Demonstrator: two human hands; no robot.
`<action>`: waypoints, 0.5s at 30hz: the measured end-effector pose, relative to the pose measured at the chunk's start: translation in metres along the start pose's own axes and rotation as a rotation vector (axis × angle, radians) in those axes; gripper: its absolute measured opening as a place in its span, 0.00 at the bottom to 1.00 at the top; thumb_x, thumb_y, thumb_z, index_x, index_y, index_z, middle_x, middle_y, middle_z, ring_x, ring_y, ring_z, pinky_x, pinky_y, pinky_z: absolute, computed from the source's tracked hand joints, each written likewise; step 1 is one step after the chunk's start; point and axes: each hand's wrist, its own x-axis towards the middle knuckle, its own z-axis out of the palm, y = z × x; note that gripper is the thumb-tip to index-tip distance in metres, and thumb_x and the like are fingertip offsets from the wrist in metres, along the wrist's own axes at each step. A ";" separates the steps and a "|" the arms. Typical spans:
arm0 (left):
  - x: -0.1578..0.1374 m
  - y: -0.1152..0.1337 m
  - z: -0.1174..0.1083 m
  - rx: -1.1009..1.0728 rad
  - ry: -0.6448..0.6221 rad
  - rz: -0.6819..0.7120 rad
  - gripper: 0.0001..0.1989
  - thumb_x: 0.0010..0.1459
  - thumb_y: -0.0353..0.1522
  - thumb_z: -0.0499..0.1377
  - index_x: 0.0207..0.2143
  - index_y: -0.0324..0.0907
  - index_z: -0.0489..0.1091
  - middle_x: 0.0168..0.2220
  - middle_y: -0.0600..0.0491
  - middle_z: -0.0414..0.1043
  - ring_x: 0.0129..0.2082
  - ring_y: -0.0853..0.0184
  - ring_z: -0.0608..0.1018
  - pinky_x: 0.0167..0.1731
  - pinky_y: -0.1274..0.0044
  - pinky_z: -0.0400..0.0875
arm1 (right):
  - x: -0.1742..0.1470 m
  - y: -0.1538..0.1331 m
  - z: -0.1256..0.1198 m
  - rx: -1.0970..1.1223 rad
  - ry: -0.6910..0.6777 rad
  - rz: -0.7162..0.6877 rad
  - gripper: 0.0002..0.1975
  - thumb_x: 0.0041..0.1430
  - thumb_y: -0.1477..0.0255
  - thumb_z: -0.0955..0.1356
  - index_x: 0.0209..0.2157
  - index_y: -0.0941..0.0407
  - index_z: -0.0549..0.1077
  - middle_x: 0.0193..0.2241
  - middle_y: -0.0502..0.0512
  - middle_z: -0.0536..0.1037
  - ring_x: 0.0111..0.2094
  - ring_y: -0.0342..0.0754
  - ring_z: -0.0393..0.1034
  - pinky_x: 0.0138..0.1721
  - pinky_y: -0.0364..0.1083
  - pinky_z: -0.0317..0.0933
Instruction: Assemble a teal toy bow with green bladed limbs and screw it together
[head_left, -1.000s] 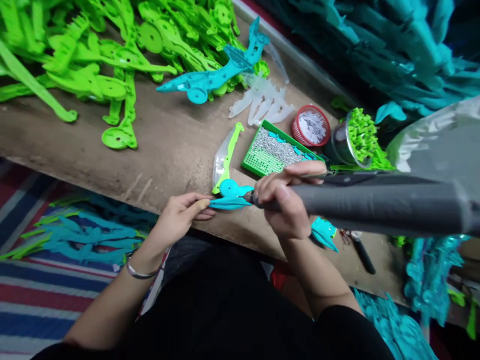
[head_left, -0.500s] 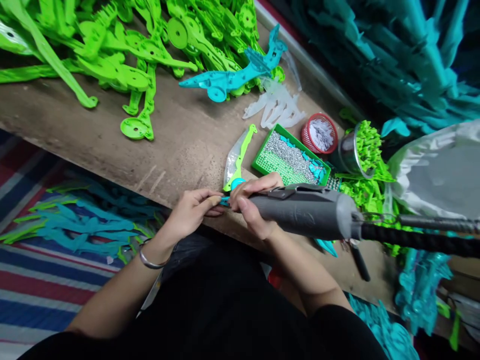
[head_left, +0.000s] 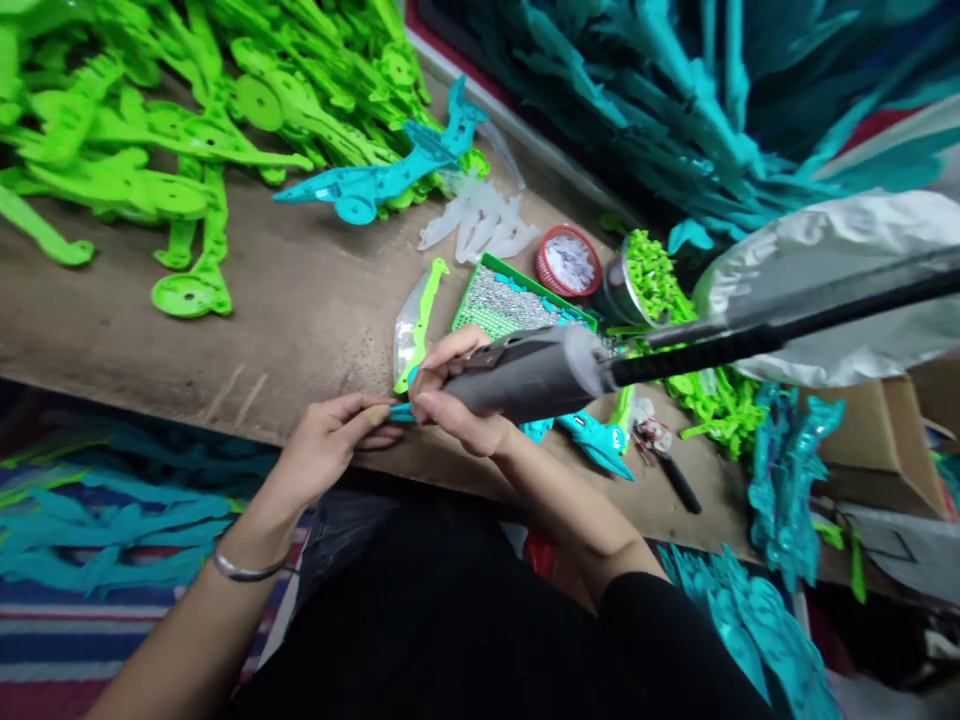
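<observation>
My left hand [head_left: 341, 437] pinches the end of a small blue plastic part [head_left: 403, 412] at the front of the bench. Wrapped around a grey power screwdriver [head_left: 525, 375], my right hand [head_left: 459, 392] meets the other end of that part. The screwdriver's tip is hidden behind my fingers. A cable and a spring run from its rear toward the right. Just beyond my hands lies a green plastic arm piece with a clear blade [head_left: 418, 325]. A green basket [head_left: 487, 262] of small metal screws and blue bits stands behind the screwdriver.
Lime-green plastic parts [head_left: 161, 150] are heaped at the back left, with a blue part [head_left: 382, 180] beside them. A red basket [head_left: 568, 262], a metal cup [head_left: 637, 280] and a black-handled tool [head_left: 681, 485] are toward the right. Blue parts hang over a side at upper right.
The view has shifted, so the bench things appear farther left. The screwdriver's rear and cable tilt upward more. Both hands keep their grips near the small blue part.
</observation>
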 end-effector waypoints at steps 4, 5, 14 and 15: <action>-0.002 -0.001 -0.013 0.077 0.052 -0.027 0.26 0.42 0.49 0.72 0.38 0.41 0.77 0.34 0.50 0.82 0.34 0.61 0.84 0.40 0.72 0.82 | -0.016 -0.022 -0.054 -0.034 0.265 0.077 0.23 0.54 0.49 0.70 0.43 0.50 0.71 0.26 0.48 0.74 0.28 0.45 0.73 0.30 0.48 0.72; -0.003 0.000 -0.017 0.103 0.076 -0.032 0.26 0.41 0.50 0.72 0.37 0.42 0.77 0.33 0.51 0.81 0.34 0.61 0.84 0.39 0.74 0.82 | -0.020 -0.025 -0.070 -0.040 0.340 0.083 0.22 0.54 0.50 0.71 0.43 0.50 0.71 0.28 0.48 0.75 0.29 0.45 0.73 0.31 0.47 0.71; -0.021 0.027 -0.019 0.798 0.398 0.184 0.18 0.50 0.53 0.62 0.32 0.50 0.76 0.38 0.55 0.77 0.40 0.58 0.80 0.41 0.68 0.81 | -0.046 0.030 -0.158 -0.094 0.830 0.027 0.17 0.54 0.54 0.71 0.37 0.52 0.73 0.18 0.42 0.66 0.19 0.41 0.64 0.25 0.45 0.64; -0.021 0.027 -0.019 0.847 0.433 0.223 0.18 0.51 0.52 0.61 0.32 0.50 0.76 0.37 0.54 0.76 0.37 0.58 0.80 0.36 0.67 0.81 | -0.046 0.037 -0.159 -0.068 0.831 0.016 0.17 0.54 0.54 0.71 0.36 0.52 0.73 0.17 0.42 0.65 0.19 0.40 0.63 0.25 0.45 0.64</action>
